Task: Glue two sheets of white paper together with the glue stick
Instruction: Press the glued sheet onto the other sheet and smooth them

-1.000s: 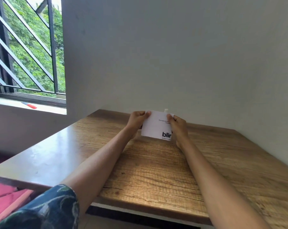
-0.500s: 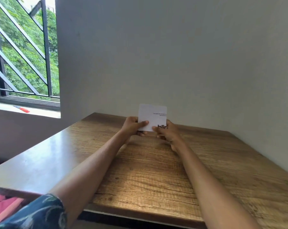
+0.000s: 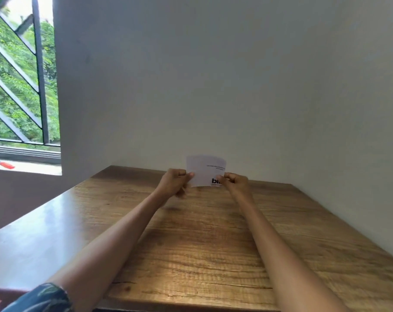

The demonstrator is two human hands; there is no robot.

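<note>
Both of our hands are raised above the far part of the table, and between them we hold the white paper (image 3: pixel 204 170) upright, clear of the tabletop. Our left hand (image 3: pixel 175 182) pinches the paper's left edge, thumb on the near face and the other fingers curled behind it. Our right hand (image 3: pixel 235 182) pinches the lower right corner in the same way, its thumb lying over part of the bold black lettering printed there, so that only the first letters show. A short line of small dark print sits near the paper's right edge, higher up; it is too small for us to read. The paper bows slightly, its top edge curving, and we cannot tell whether we hold one sheet or two pressed together. Both forearms stretch out from the near edge, and a dark patterned sleeve (image 3: pixel 42 298) shows at the near left. Under our arms lies the wooden table (image 3: pixel 191 255), brown with a strong grain, its far edge meeting a plain pale wall (image 3: pixel 213 75). To the far left a window (image 3: pixel 17 86) with dark slanted bars looks onto green leaves, and a small red object (image 3: pixel 5 164) lies on its sill.
</note>
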